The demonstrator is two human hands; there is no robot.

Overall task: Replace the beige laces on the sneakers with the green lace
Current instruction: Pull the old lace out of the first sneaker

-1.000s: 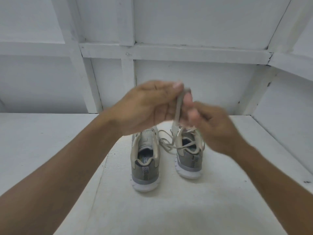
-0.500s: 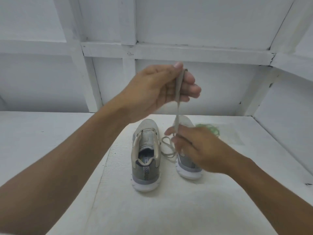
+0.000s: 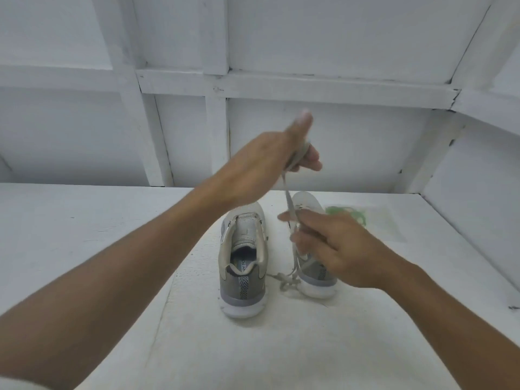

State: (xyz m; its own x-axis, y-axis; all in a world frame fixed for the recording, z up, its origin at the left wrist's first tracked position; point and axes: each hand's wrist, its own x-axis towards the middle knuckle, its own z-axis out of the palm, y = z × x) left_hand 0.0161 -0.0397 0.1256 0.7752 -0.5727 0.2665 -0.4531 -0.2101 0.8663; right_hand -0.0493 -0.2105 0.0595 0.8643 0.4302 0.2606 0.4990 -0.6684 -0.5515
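Two grey sneakers stand heel-first toward me on a white surface. The left sneaker (image 3: 243, 266) shows no lace. The right sneaker (image 3: 315, 280) is partly hidden behind my right hand (image 3: 334, 249). A beige lace (image 3: 288, 198) runs taut from my raised left hand (image 3: 270, 161), which holds its upper part wound in the fingers, down to my right hand, which pinches it above the right sneaker. The lace's loose end (image 3: 285, 281) trails between the two heels. A green lace (image 3: 347, 212) lies bunched behind the right sneaker.
The shoes stand on a white cloth (image 3: 253, 347) over a white shelf (image 3: 84, 220). White panelled walls close in the back and the right side (image 3: 478, 206). A clear plastic wrapper (image 3: 385, 223) lies by the green lace.
My hands drew apart: the left rose, then came back down a little, while the right dropped toward the right sneaker. The lace stretched between them, and its loose end now trails between the heels.
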